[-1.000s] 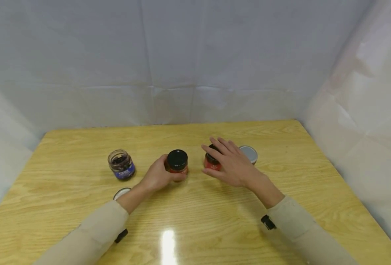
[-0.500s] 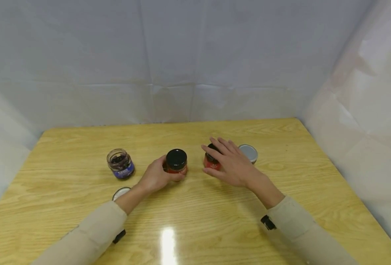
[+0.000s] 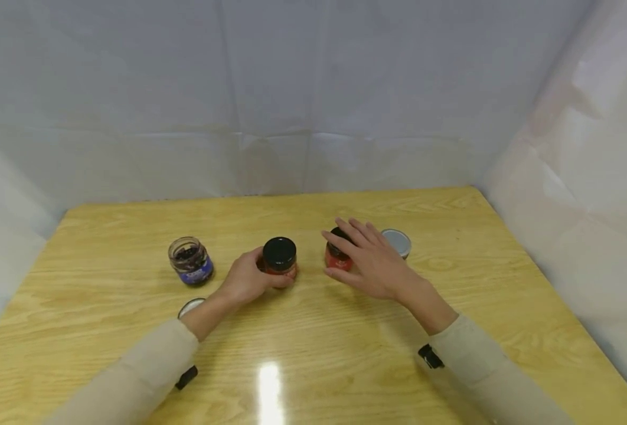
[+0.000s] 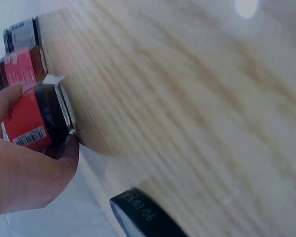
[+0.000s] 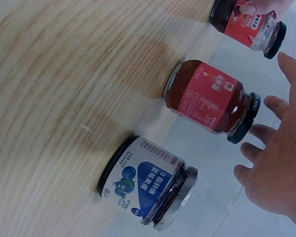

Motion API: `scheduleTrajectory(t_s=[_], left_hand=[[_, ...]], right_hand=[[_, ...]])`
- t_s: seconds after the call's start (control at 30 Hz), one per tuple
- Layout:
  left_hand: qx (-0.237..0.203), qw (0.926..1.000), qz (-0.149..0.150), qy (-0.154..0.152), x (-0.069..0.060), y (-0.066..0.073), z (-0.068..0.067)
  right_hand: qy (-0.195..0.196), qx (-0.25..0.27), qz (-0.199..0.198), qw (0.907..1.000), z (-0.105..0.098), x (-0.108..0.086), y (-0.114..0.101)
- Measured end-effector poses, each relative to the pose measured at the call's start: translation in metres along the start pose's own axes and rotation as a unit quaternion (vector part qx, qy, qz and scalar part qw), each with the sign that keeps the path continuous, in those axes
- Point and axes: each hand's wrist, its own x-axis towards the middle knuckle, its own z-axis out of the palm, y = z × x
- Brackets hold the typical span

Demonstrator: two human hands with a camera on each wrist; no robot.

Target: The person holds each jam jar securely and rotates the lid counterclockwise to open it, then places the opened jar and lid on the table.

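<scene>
Fingers of left hand (image 3: 247,280) clamped round upright black-lidded, red-labelled glass jar (image 3: 281,260); fingers of right hand (image 3: 374,268) apart, just beside second black-lidded, red-labelled glass jar (image 5: 202,98), also upright; contact: cannot tell. Underneath, wide yellow wood-grain table (image 3: 319,354). Farther right, grey-lidded, white-and-blue-labelled glass jar (image 5: 150,180); farther left, lidless blue-labelled glass jar (image 3: 192,265). Smallest, on nearer side: loose round lid (image 3: 189,307), black outside. Judged as deciding: held jar near, left of second jar, both long axes vertical, gap between, right hand nearer to second.

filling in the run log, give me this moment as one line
left hand grips black-lidded jar | right hand near second black-lidded jar | lidless jar at left
</scene>
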Motion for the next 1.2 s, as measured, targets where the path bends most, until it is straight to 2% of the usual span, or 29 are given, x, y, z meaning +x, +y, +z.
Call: scheduleTrajectory(t_s=[0.17, 0.43, 0.6, 0.77, 1.2], left_hand=[[-0.005, 1.0000, 0.003, -0.003, -0.003, 0.000, -0.003], [-0.020, 0.9992, 0.021, 0.027, -0.008, 0.000, -0.005], [-0.034, 0.9985, 0.032, 0.029, -0.013, 0.002, -0.009], [-0.025, 0.9973, 0.062, 0.031, -0.019, 0.007, -0.010], [-0.027, 0.9890, 0.130, 0.065, -0.040, 0.016, -0.004]], right_hand=[[0.013, -0.001, -0.009, 0.9999, -0.004, -0.002, -0.003], [0.034, 0.000, -0.016, 0.9993, -0.015, -0.005, -0.010], [0.035, -0.010, -0.016, 0.9992, -0.020, -0.008, -0.013], [0.051, -0.004, -0.022, 0.9985, -0.024, -0.012, -0.015], [0.074, 0.021, -0.036, 0.9964, -0.029, -0.027, -0.028]])
